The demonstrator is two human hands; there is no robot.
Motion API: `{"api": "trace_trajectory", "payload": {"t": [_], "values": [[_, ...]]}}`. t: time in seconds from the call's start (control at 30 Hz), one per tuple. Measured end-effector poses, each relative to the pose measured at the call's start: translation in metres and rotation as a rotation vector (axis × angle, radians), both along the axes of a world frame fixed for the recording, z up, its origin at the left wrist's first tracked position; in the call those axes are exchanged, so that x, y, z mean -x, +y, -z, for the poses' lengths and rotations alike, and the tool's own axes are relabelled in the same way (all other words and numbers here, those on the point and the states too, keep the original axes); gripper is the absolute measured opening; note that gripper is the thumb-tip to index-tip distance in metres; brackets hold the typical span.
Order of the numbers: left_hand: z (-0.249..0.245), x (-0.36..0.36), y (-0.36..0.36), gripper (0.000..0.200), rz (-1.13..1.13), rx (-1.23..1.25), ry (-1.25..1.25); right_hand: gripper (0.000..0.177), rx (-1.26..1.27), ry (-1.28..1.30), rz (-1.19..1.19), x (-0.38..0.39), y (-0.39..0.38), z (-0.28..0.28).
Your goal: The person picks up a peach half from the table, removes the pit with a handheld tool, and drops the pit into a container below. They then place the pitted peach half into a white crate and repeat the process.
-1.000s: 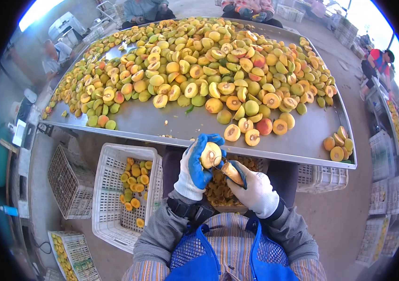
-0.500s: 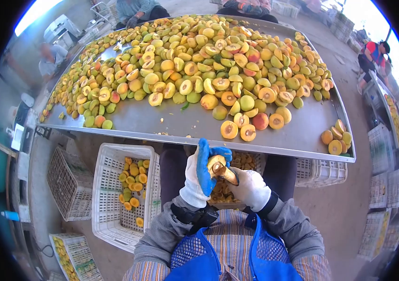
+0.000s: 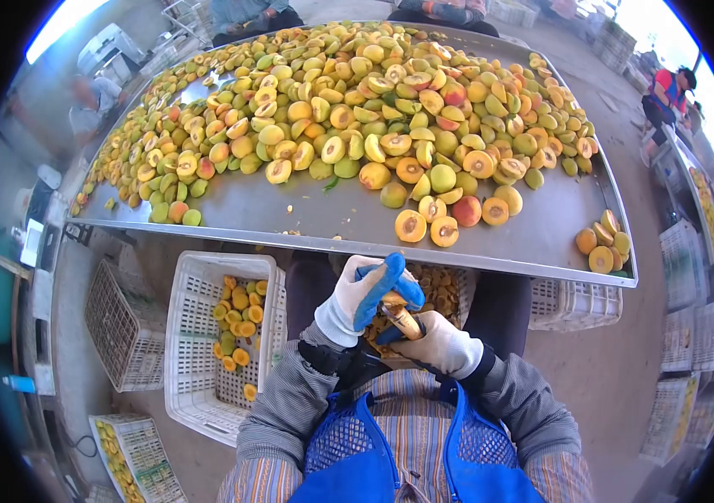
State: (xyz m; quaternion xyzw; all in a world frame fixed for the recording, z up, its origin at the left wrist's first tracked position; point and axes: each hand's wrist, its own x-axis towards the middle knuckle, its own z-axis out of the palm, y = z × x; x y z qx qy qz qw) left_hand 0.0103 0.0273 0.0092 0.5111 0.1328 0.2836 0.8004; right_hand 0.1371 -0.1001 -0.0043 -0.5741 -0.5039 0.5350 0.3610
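My left hand [image 3: 373,293], in a white glove with blue coating, is closed around a halved yellow peach [image 3: 392,298], which its fingers mostly cover. My right hand [image 3: 441,344], gloved the same way, grips a short tan-handled tool [image 3: 405,322] whose upper end meets the fruit. The tool's working tip is hidden, so its exact kind cannot be told. Both hands are together in front of the table edge, above a container of pits and scraps [image 3: 436,289] between my knees.
A metal table [image 3: 290,214] bears a large heap of halved peaches [image 3: 332,117]. At left below stands a white crate [image 3: 181,335] with some peach halves [image 3: 239,314]. More crates [image 3: 126,327] stand on both sides. Other people sit across the table, and one person [image 3: 667,96] stands at right.
My left hand has turned over the fruit, its blue fingers now folding across it from above. Both hands have shifted slightly downward, and the tool has tilted.
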Motion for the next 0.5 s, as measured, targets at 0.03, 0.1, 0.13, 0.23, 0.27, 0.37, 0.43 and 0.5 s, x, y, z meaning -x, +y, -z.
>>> {"api": "trace_trajectory", "payload": {"t": [0.03,0.1,0.13,0.23,0.27,0.37,0.43,0.5], "values": [[0.0,-0.002,-0.003,0.039,0.001,-0.001,0.001,0.028,-0.001,0.001,0.001,-0.003,0.002,0.0],[-0.003,-0.009,-0.013,0.037,-0.177,0.044,0.242,0.025,-0.021,-0.558,0.074,-0.011,0.006,-0.01],[-0.003,-0.011,-0.017,0.05,-0.205,-0.078,0.257,0.022,-0.073,-0.601,0.1,-0.013,0.006,-0.016],[-0.005,-0.012,-0.021,0.066,-0.274,0.236,-0.135,0.023,0.002,-0.344,0.053,-0.015,0.004,-0.006],[-0.004,-0.01,-0.021,0.076,-0.264,0.313,-0.184,0.023,-0.003,-0.347,0.05,-0.012,0.003,-0.006],[0.003,-0.01,-0.026,0.082,-0.333,0.332,-0.02,0.023,0.116,-0.247,0.102,0.001,0.004,-0.007],[0.004,-0.004,-0.023,0.078,-0.266,0.238,-0.028,0.024,0.194,-0.077,0.069,0.005,0.002,-0.003],[-0.002,-0.004,-0.024,0.072,-0.291,0.089,0.069,0.023,0.202,-0.042,0.056,0.002,0.001,-0.002]]}}
